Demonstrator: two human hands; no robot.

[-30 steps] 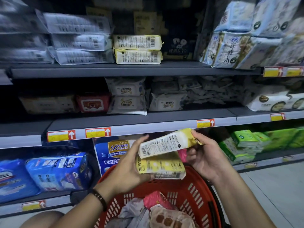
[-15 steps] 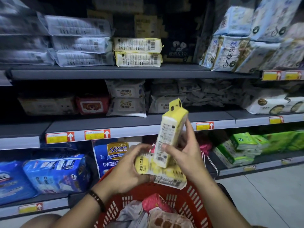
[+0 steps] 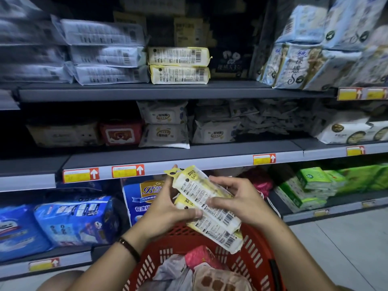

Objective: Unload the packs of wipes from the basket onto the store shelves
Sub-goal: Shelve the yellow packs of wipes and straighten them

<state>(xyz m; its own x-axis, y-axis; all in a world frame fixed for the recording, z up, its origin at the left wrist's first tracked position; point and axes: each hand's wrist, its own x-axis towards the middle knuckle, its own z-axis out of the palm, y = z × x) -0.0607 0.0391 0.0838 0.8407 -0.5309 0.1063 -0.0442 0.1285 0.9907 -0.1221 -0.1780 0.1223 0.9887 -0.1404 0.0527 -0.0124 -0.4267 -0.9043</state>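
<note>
The left hand curls round the left edge of two stacked yellow wipe packs, thumb pressed on the label. The right hand pinches their right side. Both wrists angle inward above the red basket. The packs look light, soft and slick-wrapped, so they may slide apart; gripping across both long edges seems safest. Matching packs lie on the top shelf.

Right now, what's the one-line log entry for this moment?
phase: unloading | left hand: grips two yellow packs | right hand: grips same packs | position: over red basket | matching stack: upper shelf
</note>
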